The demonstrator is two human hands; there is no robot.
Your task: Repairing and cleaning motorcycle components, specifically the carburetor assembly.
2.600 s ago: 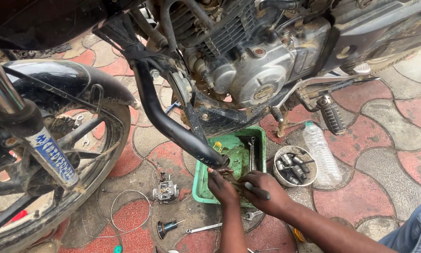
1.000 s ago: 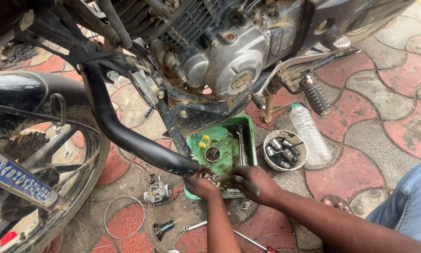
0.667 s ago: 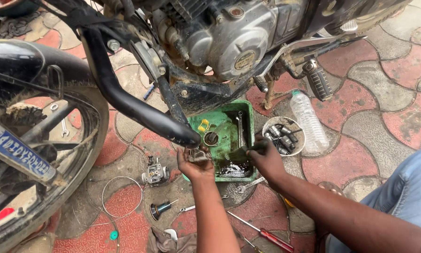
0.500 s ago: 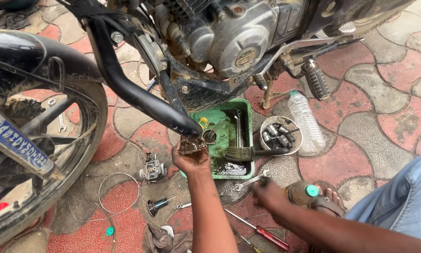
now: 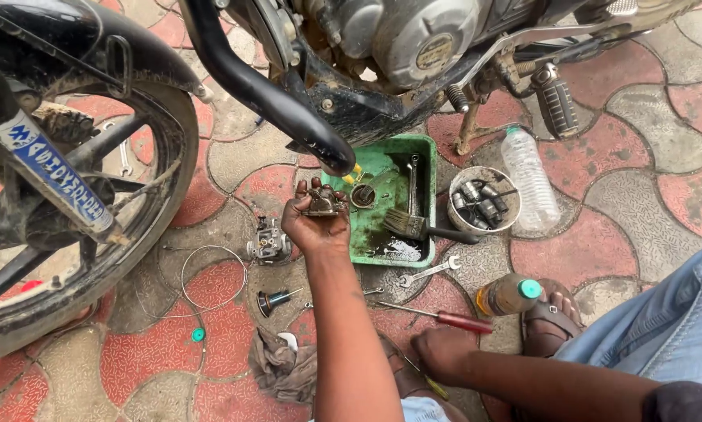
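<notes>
Carburetor part point(image 5: 324, 202), small, dirty metal, sat in the left hand point(image 5: 313, 223), palm up, fingers point(image 5: 300, 190) curled round it, grasping it. Hand was raised over the paved floor point(image 5: 648, 187), at the left edge of the green tray point(image 5: 425, 148). Just above the fingertips: end of the black exhaust pipe point(image 5: 273, 94), close, contact unclear. Right of the fingers, inside the tray: small round cup point(image 5: 362, 195), a spanner point(image 5: 413, 184) lying lengthwise, a paintbrush point(image 5: 421, 228) with its bristles in the tray and its handle out over the right rim, dark oily liquid at the near end. Left of the fingers, on the floor: another carburetor body point(image 5: 269, 244), near, not touching. Below it a wire loop point(image 5: 210, 275), a small cone-shaped part point(image 5: 271, 300), a grey rag point(image 5: 284, 366).

Right hand point(image 5: 443, 350) was low, near the person's body, fingers clenched down against the floor; whether they gripped anything, cannot tell, tips hidden. Just above these fingers: red-handled screwdriver point(image 5: 445, 318), near, apart. Beyond it a loose wrench point(image 5: 429, 272). Right of the fingers: brown bottle with green cap point(image 5: 511, 293) lying on its side, then a sandalled foot point(image 5: 553, 320) and a blue jeans leg point(image 5: 664, 328).

Further right of the tray: round tin of sockets point(image 5: 484, 202), clear plastic bottle point(image 5: 529, 178) beside it. Motorcycle engine point(image 5: 421, 39) above the tray, front wheel point(image 5: 77, 203) far left.
</notes>
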